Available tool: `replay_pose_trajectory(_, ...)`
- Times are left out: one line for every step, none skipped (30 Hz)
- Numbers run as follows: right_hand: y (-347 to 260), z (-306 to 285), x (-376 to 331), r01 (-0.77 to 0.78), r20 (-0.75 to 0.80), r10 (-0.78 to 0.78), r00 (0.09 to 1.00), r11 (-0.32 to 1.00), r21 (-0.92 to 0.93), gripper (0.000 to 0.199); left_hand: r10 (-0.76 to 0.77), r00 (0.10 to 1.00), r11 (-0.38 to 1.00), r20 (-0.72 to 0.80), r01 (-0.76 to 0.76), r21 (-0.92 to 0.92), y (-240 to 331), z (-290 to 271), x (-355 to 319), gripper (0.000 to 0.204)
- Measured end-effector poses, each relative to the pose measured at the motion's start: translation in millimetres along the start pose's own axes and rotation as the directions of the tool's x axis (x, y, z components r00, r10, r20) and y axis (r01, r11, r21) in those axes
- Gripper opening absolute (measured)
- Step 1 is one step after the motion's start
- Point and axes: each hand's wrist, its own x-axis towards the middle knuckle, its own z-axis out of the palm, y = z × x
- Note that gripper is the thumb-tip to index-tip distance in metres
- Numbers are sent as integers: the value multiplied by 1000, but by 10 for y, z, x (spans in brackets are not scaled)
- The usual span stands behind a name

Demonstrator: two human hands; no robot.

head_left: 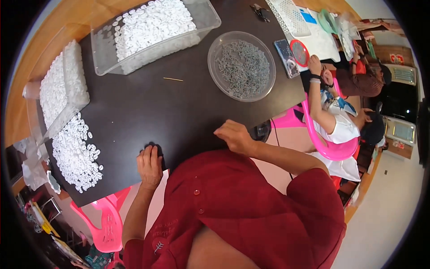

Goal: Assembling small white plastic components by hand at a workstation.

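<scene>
My left hand [150,167] rests on the near edge of the dark table, its fingers lying flat on the top with nothing in them. To its left spreads a loose pile of small white oval plastic pieces [76,157]. Over the table's near right edge is my right hand [236,138], fingers curled closed; whatever they may hold is hidden. Beyond it stands a round clear tub [214,78] of grey screw-like pieces [244,67]. A thin gold-coloured stick [173,79] lies apart on the dark table [148,107], touched by neither hand.
A large clear bin [101,54] of white pieces stands at the back left; another clear container [74,96] lies tilted beside the pile. A phone [286,58] lies right of the tub. Co-workers sit at the right near a pink chair [333,152]. Another pink chair [107,224] stands lower left.
</scene>
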Motion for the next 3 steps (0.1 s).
replay_pose_trajectory(21,-24,-69,-13,2,13,1000,1000,8,10,-3,1000,1000,7,3,20,8,8,-2,37)
replay_pose_trajectory(48,-61,-149,-34,56,34,998,999,4,10,-26,999,1000,22,25,12,13,28,-14,37)
replay_pose_trajectory(86,-111,-227,-53,111,52,992,999,0,10,-48,998,999,37,48,6,14,51,-27,38)
